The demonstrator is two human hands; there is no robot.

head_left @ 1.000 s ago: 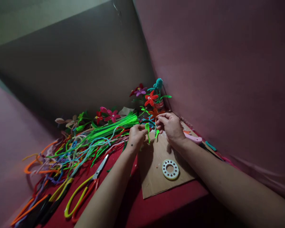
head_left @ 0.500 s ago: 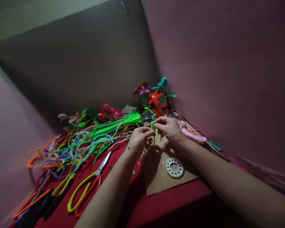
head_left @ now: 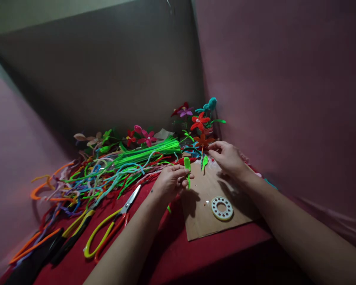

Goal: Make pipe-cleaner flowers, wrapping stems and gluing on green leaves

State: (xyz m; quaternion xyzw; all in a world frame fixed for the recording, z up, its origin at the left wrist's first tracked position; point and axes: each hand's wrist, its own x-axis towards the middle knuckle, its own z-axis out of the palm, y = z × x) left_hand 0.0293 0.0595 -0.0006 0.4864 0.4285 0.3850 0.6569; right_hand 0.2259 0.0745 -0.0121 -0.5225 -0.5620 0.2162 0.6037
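My left hand (head_left: 173, 179) pinches a bright green pipe cleaner leaf (head_left: 187, 163) between thumb and fingers, over the cardboard. The leaf's rounded loop points up and its thin stem hangs below the fingers. My right hand (head_left: 227, 157) is off to the right, fingers loosely curled and apart, with nothing visible in them. Close to its fingertips stands an orange pipe cleaner flower (head_left: 203, 140). A second green leaf (head_left: 205, 162) lies at the cardboard's far part, between the two hands.
A white and yellow ring with holes (head_left: 222, 208) lies on the cardboard (head_left: 200, 225). Scissors (head_left: 125, 208) and yellow-black pliers (head_left: 77, 229) rest on the red cloth (head_left: 172, 253). Loose pipe cleaners (head_left: 97, 180), a green bundle (head_left: 154, 150) and finished flowers (head_left: 200, 121) spread behind, near the walls.
My right hand has let go of the green leaf and moved right, beside the orange flower. My left hand keeps the leaf. The view has shifted slightly.
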